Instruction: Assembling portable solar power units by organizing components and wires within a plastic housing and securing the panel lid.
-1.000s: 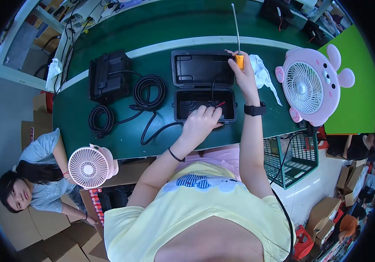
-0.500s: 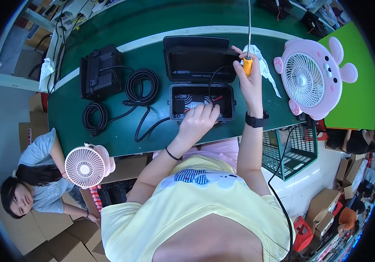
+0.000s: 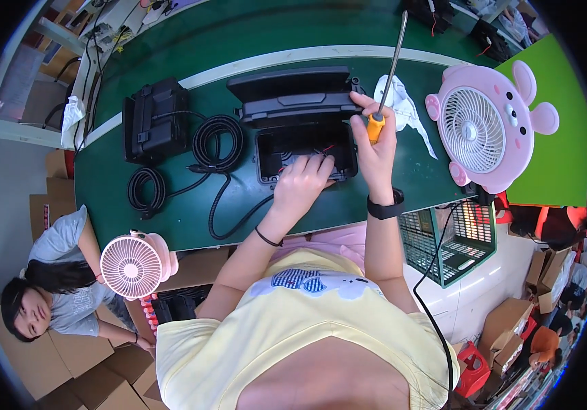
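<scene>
In front of me on the green table is a black plastic case [image 3: 262, 156] with its hinged lid [image 3: 293, 96] tilted partway over it. Inside are dark parts and a thin red wire, partly covered by my fingers. My left hand [image 3: 301, 183] is closed over the case's near wall, fingers bent inside and the thumb tip showing at the outer edge. At the lid's right end, my right hand [image 3: 376, 147] grips a screwdriver [image 3: 376, 128] by its yellow handle, the long shaft pointing up and away. A finger of that hand touches the lid's corner.
Left of the case lie coiled black cables [image 3: 217, 145] and a second black case [image 3: 160, 121]. A pink fan [image 3: 474, 130] and white cloth [image 3: 402, 109] are to the right. A small fan [image 3: 131, 266], a green crate [image 3: 447, 253] and a seated person [image 3: 68, 273] are nearby.
The lid has swung from fully back to partway over the case, and the case has shifted slightly left. My right hand has moved left and nearer, with the screwdriver tilting right.
</scene>
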A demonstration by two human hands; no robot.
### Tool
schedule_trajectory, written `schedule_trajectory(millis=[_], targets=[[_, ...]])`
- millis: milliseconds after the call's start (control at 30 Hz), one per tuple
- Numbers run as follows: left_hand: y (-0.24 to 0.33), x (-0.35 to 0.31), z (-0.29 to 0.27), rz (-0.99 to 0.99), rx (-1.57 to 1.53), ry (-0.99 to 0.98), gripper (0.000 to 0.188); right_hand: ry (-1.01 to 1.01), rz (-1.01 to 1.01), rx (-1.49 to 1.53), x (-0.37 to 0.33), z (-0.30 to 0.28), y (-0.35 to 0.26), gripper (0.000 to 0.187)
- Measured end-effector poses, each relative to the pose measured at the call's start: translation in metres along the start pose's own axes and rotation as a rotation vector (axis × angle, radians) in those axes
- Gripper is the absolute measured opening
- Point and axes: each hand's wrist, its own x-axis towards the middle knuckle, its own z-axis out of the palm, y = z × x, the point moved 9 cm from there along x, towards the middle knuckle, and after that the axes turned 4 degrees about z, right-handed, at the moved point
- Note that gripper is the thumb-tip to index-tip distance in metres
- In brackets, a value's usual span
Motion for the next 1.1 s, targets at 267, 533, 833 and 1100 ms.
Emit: schedule_trajectory(millis=[267,533,833,1100], targets=[[-0.013,0.006,-0.004,-0.063,-0.196,-0.073,0.06,-0.005,0.031,-0.02,-0.007,0.004,0.001,0.019],[-0.04,-0.011,-0.068,-0.114,-0.309,0.195,0.054,-0.024,0.053,-0.013,-0.006,0.006,0.007,0.018],[-0.07,-0.034,-0.059,-0.198,-0.249,0.253,0.038,-0.079,0.113,-0.015,-0.006,0.014,0.014,0.019],[-0.083,-0.034,-0.051,-0.305,-0.171,0.341,0.045,-0.074,0.116,-0.042,-0.01,0.013,0.026,0.018]])
